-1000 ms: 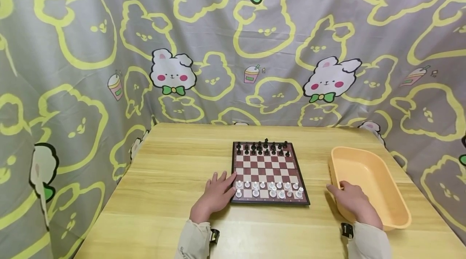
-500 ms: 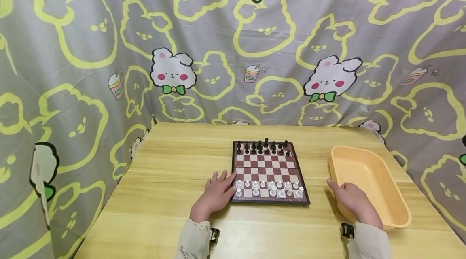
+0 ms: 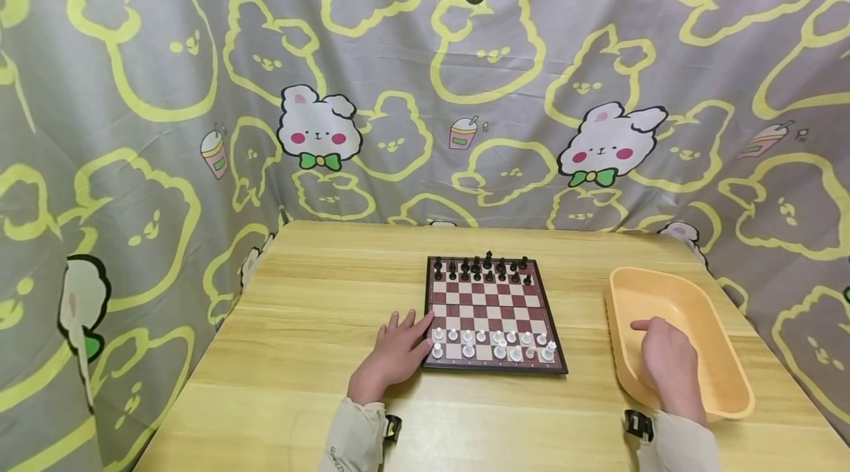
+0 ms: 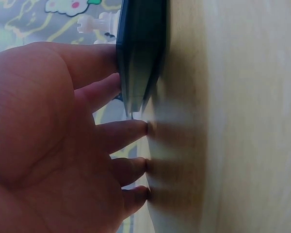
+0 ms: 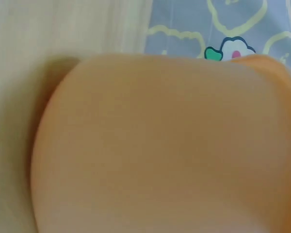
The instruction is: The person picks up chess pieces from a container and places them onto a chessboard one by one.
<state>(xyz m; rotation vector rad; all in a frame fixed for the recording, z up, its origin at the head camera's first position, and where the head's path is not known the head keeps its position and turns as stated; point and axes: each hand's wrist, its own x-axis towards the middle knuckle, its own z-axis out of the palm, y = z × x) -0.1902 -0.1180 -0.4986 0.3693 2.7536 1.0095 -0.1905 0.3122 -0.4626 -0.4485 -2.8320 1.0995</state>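
My left hand [image 3: 396, 350] lies at the left edge of a checkered chessboard [image 3: 485, 300]. Its thumb and index finger touch the board's side, and the other fingertips rest on the table in the left wrist view. White chess pieces [image 3: 468, 349] stand in two rows at the near end, with gaps in the nearest row. Black chess pieces [image 3: 489, 276] fill two rows at the far end. My right hand [image 3: 671, 365] is over the orange plastic basin [image 3: 724, 369], thumb side pointing left; its other fingers are hidden, so I cannot tell if it holds anything.
The light wooden table [image 3: 332, 273] carries the board in the middle and the basin at the right. A grey curtain [image 3: 398, 88] with cartoon bunnies hangs behind and along both sides. The basin's smooth wall [image 5: 155, 145] fills most of the right wrist view.
My right hand has moved from the basin's left rim to the right, over its inside, and has turned. The left hand and the chess pieces stay as they were.
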